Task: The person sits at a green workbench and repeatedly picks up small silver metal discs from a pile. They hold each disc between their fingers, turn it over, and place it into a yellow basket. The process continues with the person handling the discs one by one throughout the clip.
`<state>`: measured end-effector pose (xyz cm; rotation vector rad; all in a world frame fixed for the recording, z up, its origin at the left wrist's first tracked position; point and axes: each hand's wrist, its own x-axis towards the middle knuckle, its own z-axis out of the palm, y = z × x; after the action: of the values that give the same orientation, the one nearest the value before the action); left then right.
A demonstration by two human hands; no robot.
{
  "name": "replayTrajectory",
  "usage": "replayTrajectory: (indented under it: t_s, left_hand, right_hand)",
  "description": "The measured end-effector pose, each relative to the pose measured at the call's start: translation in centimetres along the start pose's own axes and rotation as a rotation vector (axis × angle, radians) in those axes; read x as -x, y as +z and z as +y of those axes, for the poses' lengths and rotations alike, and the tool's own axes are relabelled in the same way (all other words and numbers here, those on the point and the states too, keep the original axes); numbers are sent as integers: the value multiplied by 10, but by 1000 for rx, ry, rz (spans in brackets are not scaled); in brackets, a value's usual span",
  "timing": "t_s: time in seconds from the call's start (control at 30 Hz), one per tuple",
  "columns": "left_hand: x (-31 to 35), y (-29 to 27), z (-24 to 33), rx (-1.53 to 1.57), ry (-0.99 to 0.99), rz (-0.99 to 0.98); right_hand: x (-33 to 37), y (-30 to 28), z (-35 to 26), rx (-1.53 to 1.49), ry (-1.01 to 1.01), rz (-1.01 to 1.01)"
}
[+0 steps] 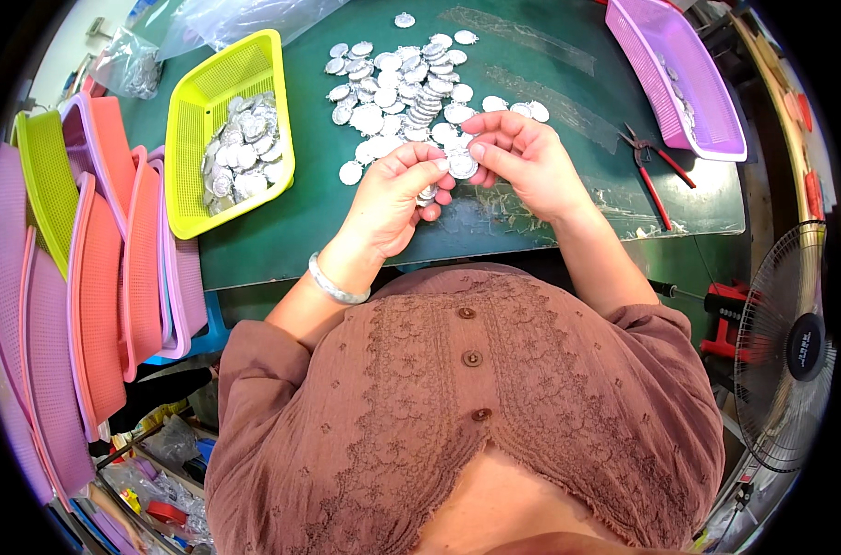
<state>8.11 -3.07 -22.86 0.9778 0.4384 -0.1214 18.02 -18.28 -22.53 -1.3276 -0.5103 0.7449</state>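
Note:
Over the near part of the green table, my two hands meet at a round silver metal disc. Thumb and fingers of my right hand pinch its right side. My left hand closes on its left side, and more silver discs show beneath the left thumb, partly hidden by the fingers. Just beyond my hands spreads a loose pile of similar silver discs, some with a small loop at the edge. To the left, a yellow-green plastic basket holds a heap of the same kind of discs.
Red-handled pliers lie on the green table at right, beside a purple basket with some discs. Nested coloured baskets stand at far left. Clear plastic bags lie at the back left. A fan stands at right.

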Motion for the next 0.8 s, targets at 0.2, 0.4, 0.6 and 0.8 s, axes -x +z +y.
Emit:
replayTrajectory:
  t_s: [0.2,0.4,0.6,0.8]
  left_hand:
    - [0,-1,-3,-19,47,37]
    - [0,4,-7,-96,118,77]
    - [0,-3,-7,62,25,-64]
    - [-3,-16,-2,266,-85,-224]
  right_hand:
    - [2,2,0,-106,-14,-28]
    - [3,11,4,-127,-84,-12]
    - [3,15,6,-3,-128,6]
    - [-11,-1,18,474,-343,165]
